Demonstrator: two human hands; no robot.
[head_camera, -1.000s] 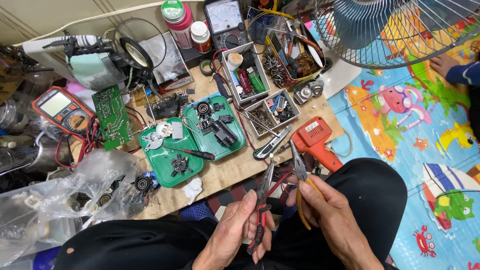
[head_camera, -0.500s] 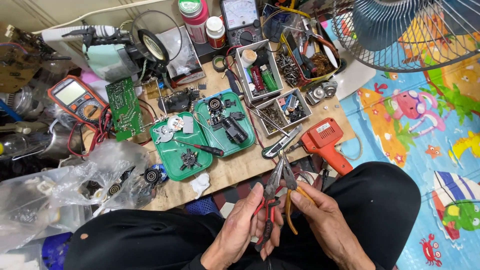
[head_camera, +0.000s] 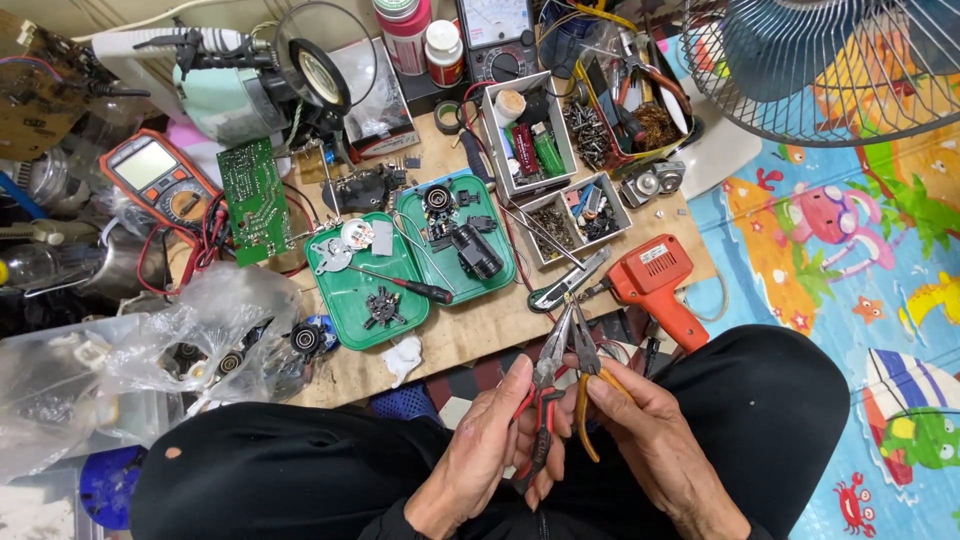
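1. Both pairs of pliers stand closer together than a second ago, their tips now meeting where earlier they were apart; the view has also dropped nearer the lap.
2. Left hand (head_camera: 492, 452): fingers curled shut around the red-and-black-handled pliers (head_camera: 540, 400), held over the lap.
3. Right hand (head_camera: 655, 450): closed on the yellow-handled pliers (head_camera: 588, 385), forefinger laid along one handle.
4. Plier tips: converge just ahead of both hands; whatever they pinch is too small to tell.
5. Ahead of the hands, on the wooden board (head_camera: 480, 330): two green trays (head_camera: 350, 295) of small motor parts, a screwdriver (head_camera: 400, 285) lying across them.
6. Ahead-right of the right hand: orange soldering gun (head_camera: 655, 290), near the tips.
7. Far left of the left hand: multimeter (head_camera: 160, 180), green circuit board (head_camera: 255, 200), clear plastic bags (head_camera: 120, 360).
8. Risk, as judged: a slipping jaw could fling a tiny part into the clutter or onto the lap, through uneven squeeze; crossed tips may also nip a finger.
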